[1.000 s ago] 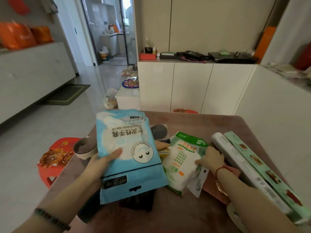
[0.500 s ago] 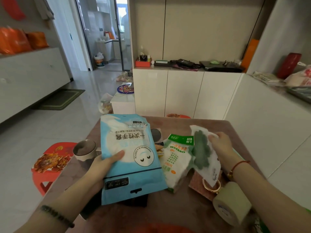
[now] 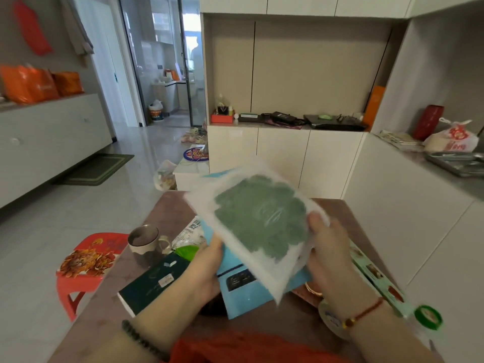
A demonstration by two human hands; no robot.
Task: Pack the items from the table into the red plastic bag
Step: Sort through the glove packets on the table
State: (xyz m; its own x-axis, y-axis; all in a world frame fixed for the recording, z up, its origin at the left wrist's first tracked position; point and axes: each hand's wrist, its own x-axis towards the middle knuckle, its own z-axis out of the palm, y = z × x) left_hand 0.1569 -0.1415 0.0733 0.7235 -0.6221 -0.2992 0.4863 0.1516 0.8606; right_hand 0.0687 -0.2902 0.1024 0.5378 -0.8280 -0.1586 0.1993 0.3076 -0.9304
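My left hand (image 3: 207, 265) grips a light blue glove packet (image 3: 246, 292) above the brown table (image 3: 167, 205). My right hand (image 3: 330, 250) holds a white pouch with a green pad inside (image 3: 259, 221), laid flat over the blue packet. The red plastic bag (image 3: 251, 348) shows as a crumpled red strip at the table's near edge, below both wrists. On the table lie a dark green booklet (image 3: 154, 279), a clear packet with a green label (image 3: 188, 239), a long green box (image 3: 377, 279), a tape roll (image 3: 331, 319) and a green-rimmed roll (image 3: 428, 317).
A metal mug (image 3: 145, 239) stands at the table's left edge. A red stool (image 3: 89, 260) sits on the floor to the left. White cabinets (image 3: 285, 153) stand behind the table, and a grey counter (image 3: 445, 174) runs along the right.
My right hand has lifted the white pouch off the table and brought it left, over the blue packet. The blue packet sits lower and is mostly covered. The view has tilted down.
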